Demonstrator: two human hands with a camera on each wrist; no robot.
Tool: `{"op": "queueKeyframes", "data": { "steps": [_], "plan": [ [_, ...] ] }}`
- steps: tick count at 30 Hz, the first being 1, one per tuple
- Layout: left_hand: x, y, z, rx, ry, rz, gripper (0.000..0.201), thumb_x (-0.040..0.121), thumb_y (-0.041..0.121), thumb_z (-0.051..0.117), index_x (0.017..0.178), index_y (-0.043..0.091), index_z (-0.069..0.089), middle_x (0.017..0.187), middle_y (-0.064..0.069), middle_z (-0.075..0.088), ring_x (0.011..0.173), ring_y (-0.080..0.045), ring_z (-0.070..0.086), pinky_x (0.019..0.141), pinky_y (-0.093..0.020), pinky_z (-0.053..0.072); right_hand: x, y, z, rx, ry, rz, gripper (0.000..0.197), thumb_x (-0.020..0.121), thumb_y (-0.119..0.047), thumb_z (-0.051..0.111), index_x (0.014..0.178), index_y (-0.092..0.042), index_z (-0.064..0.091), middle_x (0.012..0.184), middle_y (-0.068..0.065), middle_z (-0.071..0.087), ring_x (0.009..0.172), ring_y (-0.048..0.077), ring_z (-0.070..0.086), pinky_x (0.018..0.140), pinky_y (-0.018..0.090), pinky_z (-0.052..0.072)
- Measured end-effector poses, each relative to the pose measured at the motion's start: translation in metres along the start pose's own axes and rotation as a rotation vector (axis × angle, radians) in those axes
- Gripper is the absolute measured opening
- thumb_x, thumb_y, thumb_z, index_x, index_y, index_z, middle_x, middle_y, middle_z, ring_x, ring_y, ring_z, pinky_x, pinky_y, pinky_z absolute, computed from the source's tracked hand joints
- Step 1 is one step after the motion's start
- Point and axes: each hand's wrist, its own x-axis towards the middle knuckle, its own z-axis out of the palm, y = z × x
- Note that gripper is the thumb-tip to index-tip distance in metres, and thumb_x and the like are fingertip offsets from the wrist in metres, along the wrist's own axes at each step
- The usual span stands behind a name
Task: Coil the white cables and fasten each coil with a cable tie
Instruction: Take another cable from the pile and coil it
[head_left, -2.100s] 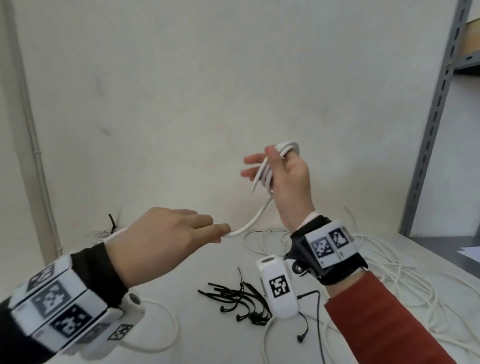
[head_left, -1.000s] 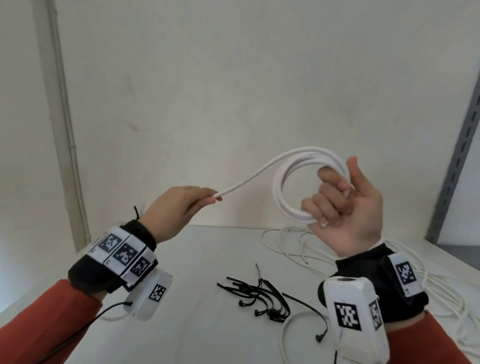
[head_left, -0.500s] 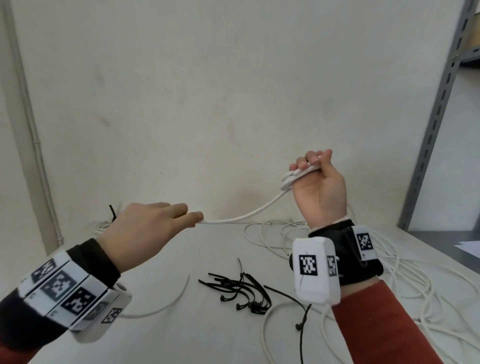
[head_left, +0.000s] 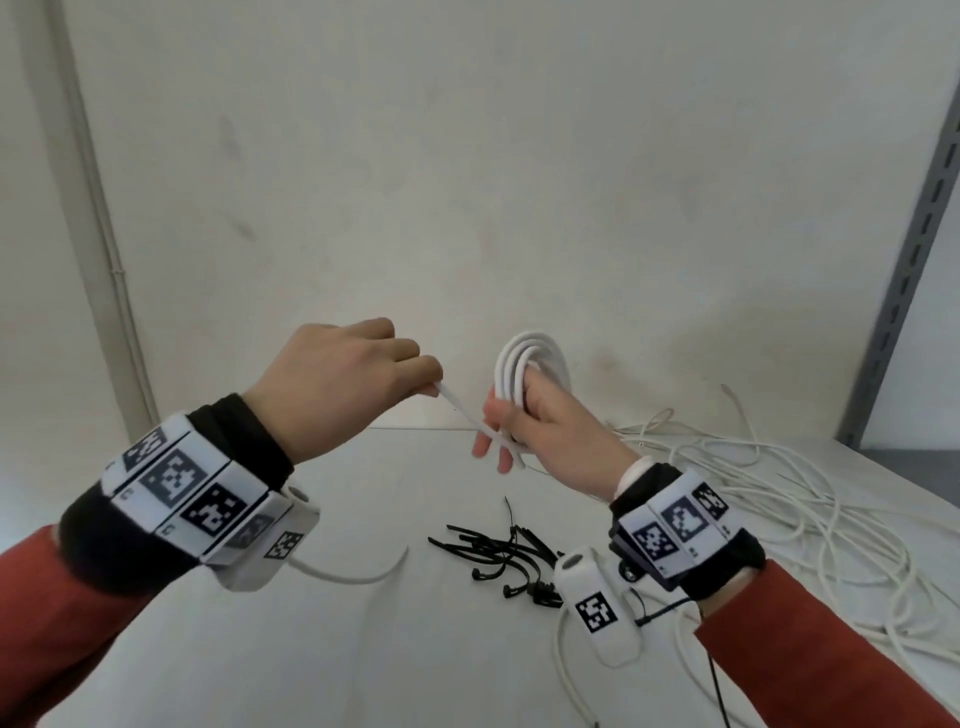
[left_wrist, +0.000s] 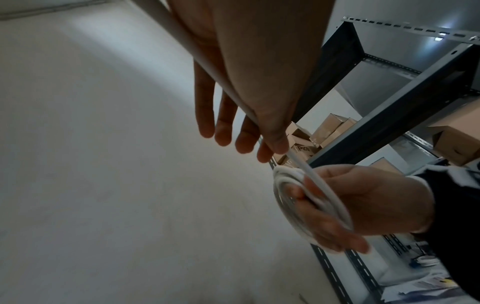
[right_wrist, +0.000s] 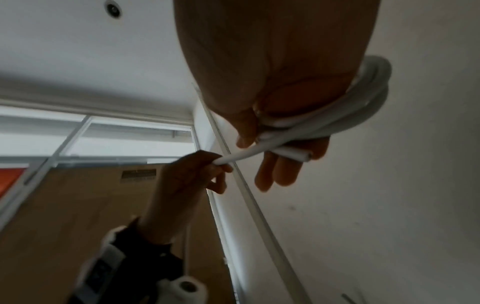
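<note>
White cable coil sits gripped in right hand; left hand pinches its tail above black cable ties, loose cables alongside.

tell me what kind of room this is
Probably a storeroom or workshop: grey slotted metal shelving holds cardboard boxes, and a plain white table carries loose white cables and black cable ties.

My right hand holds the white cable coil upright — several loops over my fingers. Its free strand runs left into my left hand's pinch. Black cable ties (a loose pile) lie below; more loose white cables sprawl right.
</note>
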Motion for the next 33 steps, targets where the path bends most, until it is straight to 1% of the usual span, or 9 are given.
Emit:
{"op": "queueKeyframes", "data": {
  "steps": [5, 9, 13, 15, 17, 20, 24, 30, 33],
  "plan": [
    [0.005, -0.003, 0.002, -0.059, 0.022, 0.036, 0.037, 0.094, 0.038, 0.034, 0.092, 0.021, 0.066, 0.071, 0.002, 0.061, 0.057, -0.024, 0.059, 0.039, -0.02, 0.026, -0.013, -0.008, 0.006, 0.107, -0.169, 0.074, 0.044, 0.101, -0.043, 0.029, 0.089, -0.007, 0.05, 0.057, -0.001, 0.047, 0.047, 0.01, 0.043, 0.049, 0.022, 0.038],
    [0.01, -0.005, 0.006, -0.164, 0.034, 0.034, 0.049, 0.098, 0.046, 0.022, 0.097, 0.022, 0.065, 0.072, 0.003, 0.064, 0.047, -0.025, 0.056, 0.04, -0.02, 0.028, -0.021, -0.02, 0.008, 0.154, -0.195, 0.12, 0.063, 0.085, -0.062, 0.021, 0.072, -0.009, 0.052, 0.044, -0.008, 0.034, 0.038, 0.008, 0.028, 0.042, 0.021, 0.024],
    [0.006, -0.009, 0.018, -0.267, 0.135, -0.052, 0.032, 0.092, 0.026, 0.031, 0.118, 0.03, 0.048, 0.084, 0.007, 0.066, 0.055, -0.02, 0.061, 0.042, -0.03, 0.047, -0.023, -0.024, -0.002, 0.492, -0.052, 0.104, 0.055, 0.083, -0.06, 0.03, 0.06, -0.014, 0.05, 0.037, -0.009, 0.027, 0.032, 0.007, 0.019, 0.04, 0.02, 0.014],
    [0.004, -0.012, 0.025, -0.316, 0.152, -0.106, 0.053, 0.085, 0.005, 0.038, 0.13, 0.033, 0.04, 0.09, 0.007, 0.063, 0.065, -0.013, 0.059, 0.05, -0.031, 0.051, -0.024, -0.022, -0.011, 0.654, -0.005, 0.08, 0.054, 0.087, -0.057, 0.031, 0.056, -0.017, 0.051, 0.035, -0.009, 0.025, 0.03, 0.006, 0.016, 0.039, 0.02, 0.012],
    [0.002, -0.015, 0.034, -0.335, 0.164, -0.18, 0.075, 0.082, -0.011, 0.048, 0.139, 0.035, 0.031, 0.093, 0.005, 0.059, 0.068, 0.0, 0.041, 0.051, -0.029, 0.048, -0.025, -0.021, -0.02, 0.802, -0.025, 0.024, 0.055, 0.091, -0.055, 0.026, 0.058, -0.018, 0.05, 0.034, -0.011, 0.025, 0.029, 0.006, 0.013, 0.039, 0.024, 0.009],
    [-0.003, -0.015, 0.049, -0.311, 0.105, -0.297, 0.093, 0.082, -0.014, 0.047, 0.144, 0.046, 0.011, 0.097, 0.005, 0.056, 0.061, -0.007, 0.033, 0.048, -0.03, 0.045, -0.027, -0.022, -0.036, 1.035, -0.013, -0.044, 0.055, 0.093, -0.054, 0.023, 0.059, -0.018, 0.048, 0.034, -0.008, 0.017, 0.028, 0.011, 0.011, 0.038, 0.025, 0.012],
    [-0.014, -0.011, 0.064, -0.276, -0.007, -0.357, 0.097, 0.081, -0.013, 0.046, 0.143, 0.05, 0.004, 0.104, 0.006, 0.053, 0.057, -0.025, 0.053, 0.046, -0.036, 0.048, -0.027, -0.016, -0.06, 1.357, -0.088, -0.29, 0.048, 0.099, -0.045, 0.031, 0.073, -0.01, 0.051, 0.04, -0.002, 0.027, 0.032, 0.014, 0.023, 0.044, 0.025, 0.029],
    [-0.036, 0.0, 0.079, -0.265, -0.169, -0.295, 0.084, 0.076, -0.012, 0.042, 0.137, 0.039, 0.013, 0.108, 0.001, 0.054, 0.078, -0.027, 0.064, 0.052, -0.041, 0.051, -0.024, -0.021, -0.084, 1.278, 0.361, -0.415, 0.04, 0.098, -0.044, 0.029, 0.078, -0.016, 0.051, 0.049, -0.006, 0.037, 0.04, 0.01, 0.031, 0.051, 0.023, 0.036],
    [-0.043, 0.006, 0.078, -0.12, -0.09, -0.124, 0.081, 0.06, -0.011, 0.069, 0.127, 0.024, 0.038, 0.087, 0.003, 0.055, 0.058, -0.02, 0.056, 0.035, -0.031, 0.043, -0.017, -0.014, -0.088, 1.155, 0.507, -0.361, 0.028, 0.093, -0.042, 0.035, 0.083, -0.019, 0.047, 0.057, -0.007, 0.041, 0.048, 0.01, 0.037, 0.06, 0.023, 0.039]
  ]
}}
